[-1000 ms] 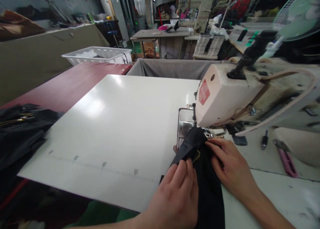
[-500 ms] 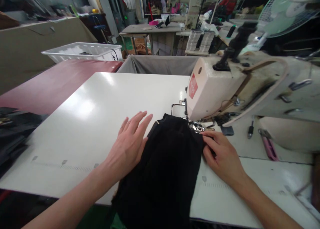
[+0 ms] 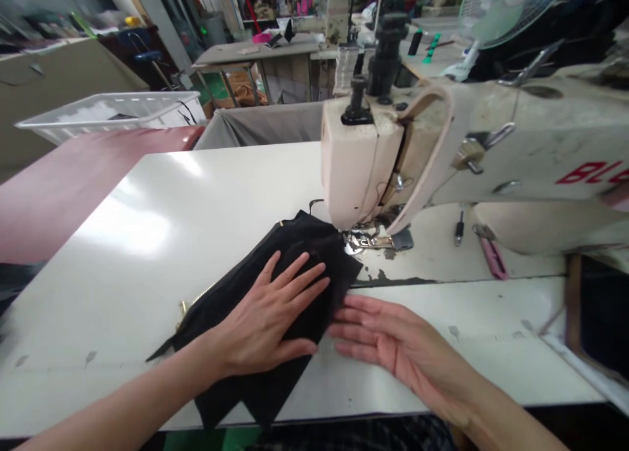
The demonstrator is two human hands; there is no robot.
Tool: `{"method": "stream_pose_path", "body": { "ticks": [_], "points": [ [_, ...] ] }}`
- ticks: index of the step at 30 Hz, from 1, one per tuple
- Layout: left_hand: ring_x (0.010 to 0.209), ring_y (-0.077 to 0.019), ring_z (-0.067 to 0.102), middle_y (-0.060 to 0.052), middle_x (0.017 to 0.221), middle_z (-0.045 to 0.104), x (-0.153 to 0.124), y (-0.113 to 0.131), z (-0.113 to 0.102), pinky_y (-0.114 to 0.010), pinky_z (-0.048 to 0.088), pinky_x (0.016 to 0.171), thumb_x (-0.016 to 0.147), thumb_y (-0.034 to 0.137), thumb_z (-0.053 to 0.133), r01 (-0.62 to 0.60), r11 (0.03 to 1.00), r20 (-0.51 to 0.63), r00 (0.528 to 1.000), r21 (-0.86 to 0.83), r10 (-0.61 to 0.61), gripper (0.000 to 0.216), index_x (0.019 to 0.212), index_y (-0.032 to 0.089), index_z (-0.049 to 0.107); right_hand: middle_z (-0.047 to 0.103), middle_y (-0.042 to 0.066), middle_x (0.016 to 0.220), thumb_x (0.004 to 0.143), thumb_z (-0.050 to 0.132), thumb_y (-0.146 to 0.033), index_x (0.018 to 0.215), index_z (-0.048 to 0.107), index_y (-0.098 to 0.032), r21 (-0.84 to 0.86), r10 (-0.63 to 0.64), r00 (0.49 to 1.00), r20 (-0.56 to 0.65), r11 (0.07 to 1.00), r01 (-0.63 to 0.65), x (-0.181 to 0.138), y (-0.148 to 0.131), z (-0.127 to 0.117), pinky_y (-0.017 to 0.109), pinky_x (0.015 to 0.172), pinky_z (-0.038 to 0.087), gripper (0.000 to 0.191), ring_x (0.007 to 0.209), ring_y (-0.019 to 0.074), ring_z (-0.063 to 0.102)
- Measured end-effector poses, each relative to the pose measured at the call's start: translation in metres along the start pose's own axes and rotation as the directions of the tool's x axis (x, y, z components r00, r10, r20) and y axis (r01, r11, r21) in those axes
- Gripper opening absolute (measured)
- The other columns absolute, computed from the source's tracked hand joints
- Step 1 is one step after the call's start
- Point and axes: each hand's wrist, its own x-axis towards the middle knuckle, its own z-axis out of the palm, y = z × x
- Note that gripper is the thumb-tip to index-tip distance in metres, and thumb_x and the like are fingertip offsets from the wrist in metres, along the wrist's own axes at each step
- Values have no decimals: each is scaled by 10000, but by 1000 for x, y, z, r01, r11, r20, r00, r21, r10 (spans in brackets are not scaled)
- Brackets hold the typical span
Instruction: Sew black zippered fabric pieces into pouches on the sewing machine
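Observation:
A black fabric piece [image 3: 236, 287] with a gold zipper along its left edge lies on the white table [image 3: 162, 221], its far corner under the presser foot [image 3: 366, 241] of a cream sewing machine [image 3: 442, 149]. My left hand [image 3: 270, 313] lies flat on the fabric with fingers spread. My right hand [image 3: 393, 339] rests open on the table just right of the fabric, fingers stretched out toward its edge. Neither hand holds anything.
A pink-handled tool [image 3: 491, 257] and a small dark tool [image 3: 458, 227] lie under the machine arm. A white plastic basket [image 3: 108, 113] stands at the far left beyond a dark red surface [image 3: 59, 182]. A grey fabric bin [image 3: 260, 126] hangs behind the table. Other worktables stand further back.
The fabric has turned and now lies flatter and more to the left. My left hand moved from beside it onto it. My right hand let go near the presser foot and opened on the table.

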Motion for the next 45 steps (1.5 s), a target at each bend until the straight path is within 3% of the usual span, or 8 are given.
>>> {"method": "stream_pose_path", "body": {
  "ticks": [4, 9, 14, 19, 25, 30, 38, 45],
  "points": [
    [1377, -364, 302, -140, 1471, 403, 9, 25, -3, -637, 188, 1103, 857, 532, 538, 123, 992, -72, 990, -11, -124, 620, 1348, 163, 454, 676, 124, 1122, 766, 676, -261, 1119, 621, -171, -197, -97, 995, 30, 975, 101, 10, -1, 1, 427, 956, 501, 369, 1019, 231, 662],
    [969, -253, 581, -132, 1069, 624, 41, 21, -14, -405, 504, 827, 906, 339, 498, 104, 982, -125, 984, -157, -125, 268, 1048, 123, 568, 693, 86, 1077, 798, 626, -331, 1104, 655, -191, -308, -272, 962, 7, 915, 261, 21, -17, 0, 400, 956, 499, 338, 968, 192, 666],
    [775, -153, 592, -65, 941, 613, 65, -3, -17, -277, 499, 703, 913, 137, 438, 50, 943, -166, 980, -329, -110, 209, 1107, 134, 513, 688, 11, 826, 679, 740, -261, 1003, 688, -204, -340, -349, 933, -87, 891, 301, 35, -18, 1, 340, 812, 567, 333, 791, 158, 666],
    [901, -143, 595, -66, 967, 618, 83, -15, -12, -266, 496, 814, 894, 66, 468, -122, 912, -284, 959, -392, 6, 246, 1081, 128, 615, 590, -47, 631, 679, 734, -227, 992, 705, -213, -434, -422, 894, -152, 841, 323, 47, -19, -2, 319, 660, 604, 315, 618, 130, 609],
    [731, -120, 608, -56, 930, 658, 95, -11, -1, -223, 502, 629, 821, 91, 625, -42, 867, -288, 950, -496, -118, 163, 964, 137, 689, 673, -8, 766, 695, 741, -270, 1056, 693, -195, -377, -403, 908, -113, 863, 336, 42, -18, -4, 349, 768, 594, 372, 710, 141, 651],
    [813, -130, 641, -51, 937, 685, 92, -8, 6, -221, 521, 684, 824, 100, 634, -118, 846, -387, 915, -519, -110, 129, 933, 140, 690, 702, 5, 783, 701, 725, -246, 1072, 699, -201, -429, -405, 907, -116, 844, 322, 37, -21, -7, 356, 754, 601, 374, 706, 155, 677],
    [771, -116, 623, -45, 924, 673, 92, -9, 10, -189, 482, 595, 820, 90, 628, -97, 848, -402, 905, -521, -144, 133, 923, 145, 691, 730, 11, 784, 730, 690, -206, 935, 752, -207, -451, -404, 899, -170, 843, 294, 42, -26, -8, 357, 749, 613, 213, 691, 166, 700],
    [786, -121, 614, -29, 846, 658, 93, -7, 11, -220, 490, 698, 826, 76, 613, -126, 837, -425, 895, -533, -137, 84, 821, 135, 671, 739, 14, 789, 738, 718, -276, 930, 751, -204, -399, -407, 893, -195, 864, 307, 45, -23, -8, 375, 785, 605, 207, 667, 158, 697]
  ]
}}
